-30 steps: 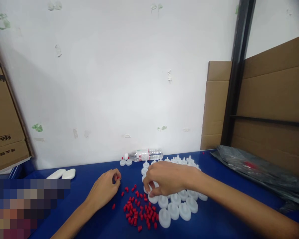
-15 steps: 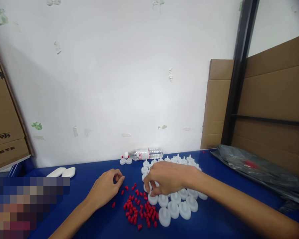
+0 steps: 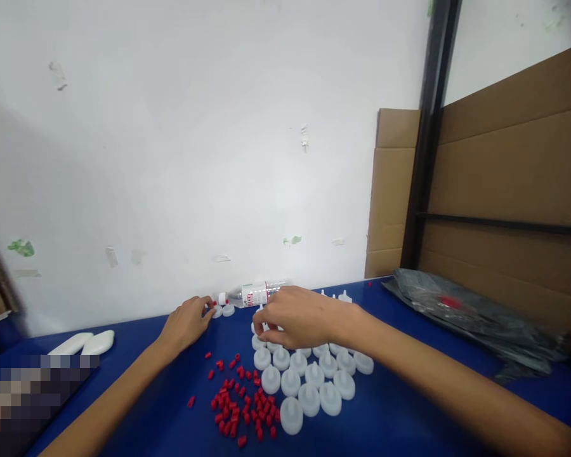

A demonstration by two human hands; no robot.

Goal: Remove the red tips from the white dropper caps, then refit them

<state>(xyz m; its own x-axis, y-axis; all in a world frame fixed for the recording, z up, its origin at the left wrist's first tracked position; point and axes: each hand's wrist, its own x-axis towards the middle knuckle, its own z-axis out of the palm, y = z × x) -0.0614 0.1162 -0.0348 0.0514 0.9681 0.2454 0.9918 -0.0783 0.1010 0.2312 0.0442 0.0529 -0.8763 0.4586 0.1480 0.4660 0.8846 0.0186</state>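
My left hand (image 3: 186,325) reaches to the back of the table. Its fingers are bent round the near side of a white nozzle cap (image 3: 217,311) with a red tip, and a second red-tipped nozzle cap (image 3: 228,310) stands beside that one. Over the rear left of a cluster of white nozzle caps (image 3: 315,376) is my right hand (image 3: 297,317), palm down. Its fingers are curled closed among the caps; whatever they grip is hidden. Many small red tip covers (image 3: 233,412) lie loose on the blue table, to the left of the cluster.
A clear plastic bottle (image 3: 252,294) lies along the wall, partly behind my right hand. Two white rounded objects (image 3: 98,343) rest at the left. Grey plastic bags (image 3: 457,317) and tall cardboard (image 3: 509,171) stand at the right, with a dark post (image 3: 428,139) beside.
My left hand has moved from beside the red covers to the red-tipped caps at the back. My right hand has shifted toward the cluster's rear. The whole view has turned right.
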